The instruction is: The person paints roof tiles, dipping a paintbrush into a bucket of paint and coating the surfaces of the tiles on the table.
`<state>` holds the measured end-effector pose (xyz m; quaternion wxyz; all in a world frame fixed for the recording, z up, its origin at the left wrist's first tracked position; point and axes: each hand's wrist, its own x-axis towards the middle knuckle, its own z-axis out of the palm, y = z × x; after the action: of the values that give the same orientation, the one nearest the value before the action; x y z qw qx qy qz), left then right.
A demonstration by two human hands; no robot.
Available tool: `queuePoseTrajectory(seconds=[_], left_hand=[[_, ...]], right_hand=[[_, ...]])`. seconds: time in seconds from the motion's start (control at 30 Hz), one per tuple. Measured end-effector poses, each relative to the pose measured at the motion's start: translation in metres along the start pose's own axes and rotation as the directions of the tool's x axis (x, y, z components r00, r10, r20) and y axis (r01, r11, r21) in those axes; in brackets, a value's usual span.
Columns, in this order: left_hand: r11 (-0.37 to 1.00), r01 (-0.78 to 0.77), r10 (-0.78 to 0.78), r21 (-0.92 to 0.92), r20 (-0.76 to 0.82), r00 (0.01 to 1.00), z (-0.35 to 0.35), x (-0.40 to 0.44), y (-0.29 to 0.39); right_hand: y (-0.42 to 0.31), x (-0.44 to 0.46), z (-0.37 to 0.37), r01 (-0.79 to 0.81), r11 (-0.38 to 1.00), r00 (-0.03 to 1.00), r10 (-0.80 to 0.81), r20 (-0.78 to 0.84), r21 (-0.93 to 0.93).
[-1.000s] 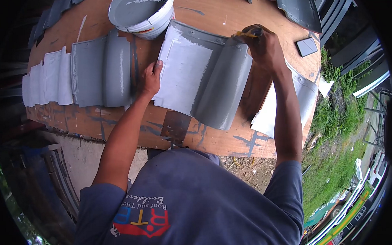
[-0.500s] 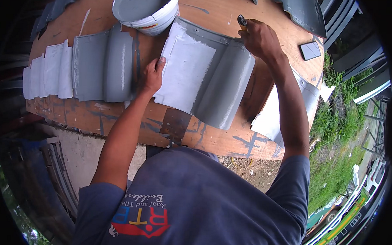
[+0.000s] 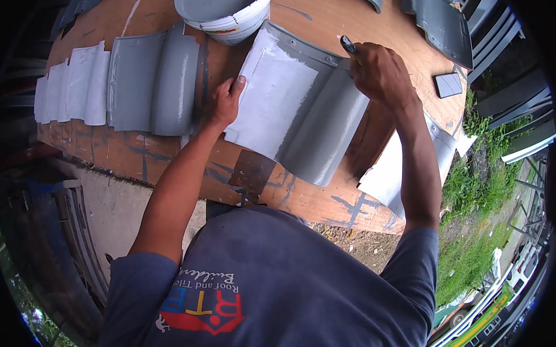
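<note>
From the head view, a half-grey, half-white roof tile point(image 3: 319, 126) sits over the tabletop point(image 3: 357, 23), beside a paint bucket point(image 3: 252, 27). The left hand point(image 3: 225, 103) clamps its edge, best kept firm; the right hand point(image 3: 382, 73), apart, grips what seems a brush point(image 3: 348, 46), best drawn lightly and evenly.

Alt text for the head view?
Left hand holds the edge of a curved white tile partly coated gray; right hand grips a dark-ended tool near its far corner. A tub of gray paint and more tiles sit around it on a wooden table.
</note>
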<state>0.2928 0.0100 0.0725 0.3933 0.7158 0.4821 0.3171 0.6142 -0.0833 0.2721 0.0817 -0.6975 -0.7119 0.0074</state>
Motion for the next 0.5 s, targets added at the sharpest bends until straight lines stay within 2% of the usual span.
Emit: queuePoseTrajectory(seconds=[0.07,0.13,0.27,0.33,0.4,0.43,0.47,0.5], left_hand=[[1.0,0.028,-0.028,0.012,0.018,0.999,-0.001,0.002,-0.001],[0.999,-0.037,0.036,-0.019,-0.03,0.999,0.003,0.001,-0.003],[1.0,-0.028,0.028,-0.013,-0.018,0.999,0.003,0.004,-0.007],[1.0,-0.011,0.011,0.0,-0.026,1.0,0.004,0.002,-0.009],[1.0,0.0,0.0,0.001,-0.02,1.0,0.001,0.002,-0.008],[1.0,0.009,-0.009,-0.001,-0.001,1.0,0.001,0.001,-0.006],[1.0,0.007,-0.007,-0.006,0.006,1.0,0.003,0.001,-0.003],[1.0,-0.021,0.021,-0.013,-0.011,1.0,0.004,0.002,-0.007]], right_hand=[[-0.005,0.006,-0.01,-0.03,1.0,0.999,0.03,0.01,-0.002],[-0.007,0.008,-0.016,-0.025,0.98,0.999,0.031,-0.026,0.198],[0.013,-0.001,0.003,-0.036,0.979,0.999,0.042,-0.024,0.202],[0.015,-0.013,-0.014,-0.212,0.972,0.977,0.211,0.023,0.101],[0.029,-0.022,-0.019,-0.171,0.985,0.984,0.171,-0.044,0.006],[0.03,-0.025,-0.024,-0.262,0.964,0.965,0.262,-0.009,-0.045],[0.029,-0.028,-0.025,-0.27,0.962,0.963,0.27,-0.009,-0.05],[0.03,-0.033,-0.025,-0.275,0.943,0.958,0.285,-0.027,0.189]])
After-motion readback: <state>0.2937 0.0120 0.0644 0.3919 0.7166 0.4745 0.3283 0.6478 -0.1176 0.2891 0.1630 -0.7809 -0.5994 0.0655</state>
